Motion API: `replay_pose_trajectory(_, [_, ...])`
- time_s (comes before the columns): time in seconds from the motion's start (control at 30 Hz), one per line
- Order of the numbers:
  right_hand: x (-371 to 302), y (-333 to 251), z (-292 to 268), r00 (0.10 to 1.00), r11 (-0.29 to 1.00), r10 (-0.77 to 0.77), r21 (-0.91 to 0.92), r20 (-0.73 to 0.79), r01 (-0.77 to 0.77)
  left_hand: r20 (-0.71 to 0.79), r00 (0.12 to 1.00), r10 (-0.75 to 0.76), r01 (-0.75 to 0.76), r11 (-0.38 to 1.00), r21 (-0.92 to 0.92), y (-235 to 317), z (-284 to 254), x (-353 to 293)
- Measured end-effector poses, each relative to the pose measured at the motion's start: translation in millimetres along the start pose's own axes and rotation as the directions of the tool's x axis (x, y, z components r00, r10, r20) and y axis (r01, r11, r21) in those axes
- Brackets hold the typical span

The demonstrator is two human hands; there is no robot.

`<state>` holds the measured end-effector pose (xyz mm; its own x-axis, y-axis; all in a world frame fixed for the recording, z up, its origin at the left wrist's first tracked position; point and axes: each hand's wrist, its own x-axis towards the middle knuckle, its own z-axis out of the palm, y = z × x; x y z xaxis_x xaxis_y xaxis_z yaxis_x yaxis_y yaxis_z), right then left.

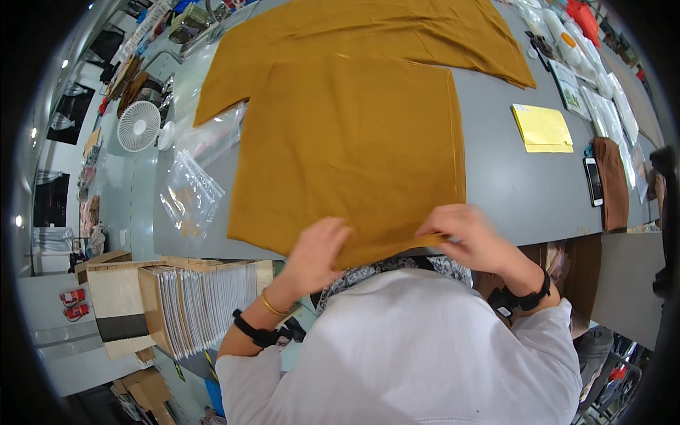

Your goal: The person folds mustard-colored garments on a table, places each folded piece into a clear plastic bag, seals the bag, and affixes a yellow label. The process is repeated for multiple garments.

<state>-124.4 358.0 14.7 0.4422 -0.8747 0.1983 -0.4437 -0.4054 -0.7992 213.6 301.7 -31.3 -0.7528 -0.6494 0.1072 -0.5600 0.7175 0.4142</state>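
A mustard-brown cloth (347, 142) lies spread on the grey table in front of me, its near edge hanging over the table's front. My right hand (464, 232) pinches the near right corner of this cloth between thumb and fingers. At the near edge, further left, my left hand (319, 249) is curled over the fabric; its fingertips are blurred by motion. Between the hands the edge looks lifted and slightly bunched. More cloth of the same colour (397, 28) spreads behind; whether both are one piece, I cannot tell.
Clear plastic bags (190, 195) lie left of the cloth, near a white fan (139, 126). To the right are a yellow envelope (542, 129), a phone (593, 181) and a folded brown cloth (610, 184). Below the table's left edge stands a box of upright white sheets (205, 304).
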Motion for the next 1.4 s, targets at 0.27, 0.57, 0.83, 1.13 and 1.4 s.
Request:
replay_pose_trajectory(0.27, [-107.7,25.7,11.9,0.871,0.866,0.458,0.311,-0.179,-0.392,-0.015,0.949,-0.315,0.306,0.911,0.277,-78.6,-36.9,-153.7])
replay_pose_trajectory(0.57, [-46.2,98.4,12.5,0.625,0.895,0.384,0.107,-0.68,-0.433,-0.294,0.66,-0.691,0.433,0.67,-0.603,-163.2,-87.6,-105.5])
replay_pose_trajectory(0.83, [-18.0,116.3,-12.6,0.589,0.716,0.657,0.143,-0.471,-0.684,-0.005,0.707,-0.707,0.484,0.489,-0.725,-209.2,-49.4,-53.7])
replay_pose_trajectory(1.13, [-60.3,71.8,-29.2,0.823,0.827,0.212,-0.353,-0.527,-0.439,-0.126,0.901,-0.415,0.411,0.91,-0.059,-163.6,-65.1,-145.6])
replay_pose_trajectory(1.4, [109.5,199.1,-104.0,0.819,0.764,0.12,-0.474,-0.562,-0.438,-0.165,0.85,-0.5,0.511,0.859,0.033,-288.5,-119.0,49.3])
